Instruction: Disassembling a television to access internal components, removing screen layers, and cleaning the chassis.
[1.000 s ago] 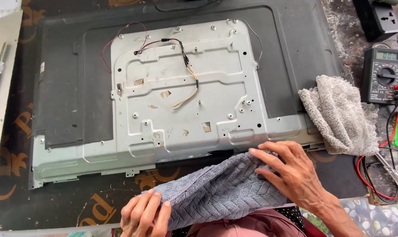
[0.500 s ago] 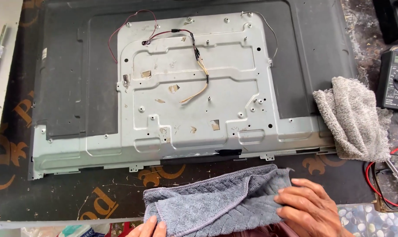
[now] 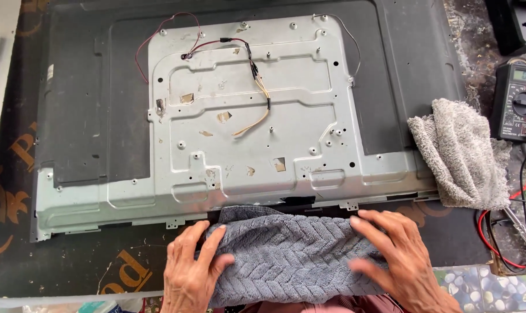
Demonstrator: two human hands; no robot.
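Both hands lie flat on a grey towel [image 3: 292,255] with a herringbone weave, spread at the near edge of the worktop [image 3: 71,272]. The left hand [image 3: 190,266] presses the towel's left end, fingers spread and curled slightly over its edge. The right hand [image 3: 399,255] presses the right end, palm down, a little blurred. Hands well apart, open, gripping nothing; they seem to be smoothing the cloth flat.

The towel's far edge touches, perhaps slightly overlaps, the near rim of a large flat panel lying face down. A pale metal back plate [image 3: 245,116] covers the middle of its dark rear cover [image 3: 77,116]. My guess is the cloth serves as padding along that edge.

Thin red and black wires [image 3: 257,75] trail loose over the plate. Small tan scraps of tape or old sticker residue dot the metal. A small pale label sits on the dark cover's left edge; too small to read its shape well.

Right of the panel: a second, shaggier grey cloth [image 3: 460,156], bunched. Beyond it a dark multimeter [image 3: 521,104] with round dial, its red and black leads [image 3: 501,232] looping nearer.
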